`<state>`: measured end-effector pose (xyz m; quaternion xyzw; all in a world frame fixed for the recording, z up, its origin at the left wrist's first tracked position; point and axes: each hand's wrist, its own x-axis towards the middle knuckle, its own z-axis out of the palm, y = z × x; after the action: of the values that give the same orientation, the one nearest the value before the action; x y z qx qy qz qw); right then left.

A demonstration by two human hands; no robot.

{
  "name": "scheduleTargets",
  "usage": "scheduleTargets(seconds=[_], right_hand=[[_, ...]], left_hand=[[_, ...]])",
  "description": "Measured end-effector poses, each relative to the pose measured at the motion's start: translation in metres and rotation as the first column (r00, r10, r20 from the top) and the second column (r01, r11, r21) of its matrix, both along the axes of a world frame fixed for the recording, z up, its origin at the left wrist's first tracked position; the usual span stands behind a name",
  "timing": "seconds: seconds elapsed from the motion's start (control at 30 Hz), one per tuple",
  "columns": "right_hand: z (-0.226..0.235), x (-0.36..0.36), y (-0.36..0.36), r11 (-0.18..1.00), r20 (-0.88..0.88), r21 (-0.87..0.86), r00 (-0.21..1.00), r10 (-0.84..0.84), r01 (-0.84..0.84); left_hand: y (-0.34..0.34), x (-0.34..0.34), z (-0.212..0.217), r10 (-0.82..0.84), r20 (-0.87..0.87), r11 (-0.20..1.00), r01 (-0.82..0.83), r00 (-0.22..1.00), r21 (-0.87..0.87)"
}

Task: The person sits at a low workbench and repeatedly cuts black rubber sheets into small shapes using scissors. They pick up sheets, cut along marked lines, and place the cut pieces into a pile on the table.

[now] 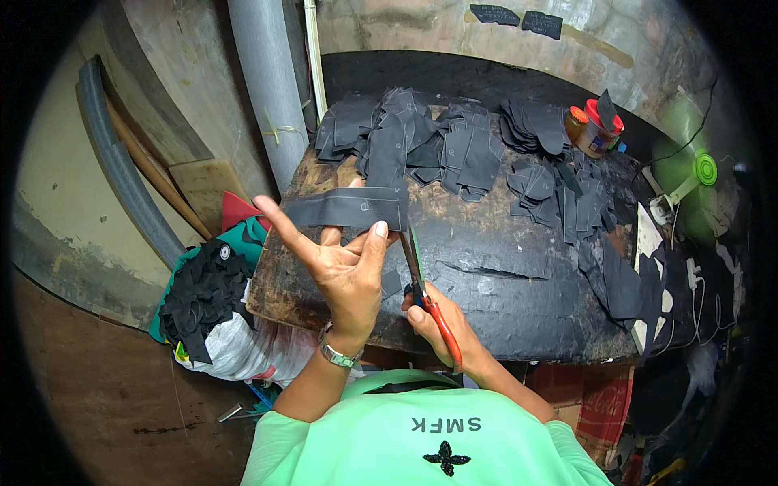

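Left grip (pixel 348 271) pinches black strip (pixel 348 209); right grip (pixel 438 320) closed round scissors (pixel 421 283); glue jars (pixel 596 128) capped.

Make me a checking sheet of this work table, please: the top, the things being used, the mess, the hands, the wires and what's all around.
Surface: dark, worn worktable, scuffed and cracked.
Job's things: dark fabric strip held up flat; red-handled scissors, blades at the strip's right end.
Clutter: piles of cut dark pieces along the far side; two orange-lidded jars.
Hands: left hand pinches the strip, wristwatch on; right hand grips the scissors.
Cables: white wires at the right edge.
Surroundings: grey pipe against the wall; bag of dark scraps on the left; green fan on the right.
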<state>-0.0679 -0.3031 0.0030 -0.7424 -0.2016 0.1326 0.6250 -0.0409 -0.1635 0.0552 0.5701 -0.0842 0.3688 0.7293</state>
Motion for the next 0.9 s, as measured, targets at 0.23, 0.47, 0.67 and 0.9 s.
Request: scheduleTargets(seconds=[0.23,0.47,0.67,0.9], right_hand=[[0.004,0.005,0.010,0.997,0.002,0.074,1.000,-0.007,0.007],[0.003,0.006,0.009,0.997,-0.010,0.074,1.000,-0.010,0.011],[0.000,0.003,0.011,0.993,-0.090,0.107,0.995,-0.038,0.047],[0.002,-0.005,0.007,0.992,-0.160,0.127,0.987,0.006,0.014]], left_hand=[[0.000,-0.009,-0.012,0.170,-0.087,0.978,-0.157,0.982,0.139],[0.004,-0.015,-0.011,0.154,-0.093,0.976,-0.136,0.984,0.171],[0.006,-0.014,-0.010,0.076,-0.124,0.993,-0.065,0.989,0.096],[0.024,-0.003,-0.002,-0.022,-0.170,0.992,0.043,0.985,0.122]])
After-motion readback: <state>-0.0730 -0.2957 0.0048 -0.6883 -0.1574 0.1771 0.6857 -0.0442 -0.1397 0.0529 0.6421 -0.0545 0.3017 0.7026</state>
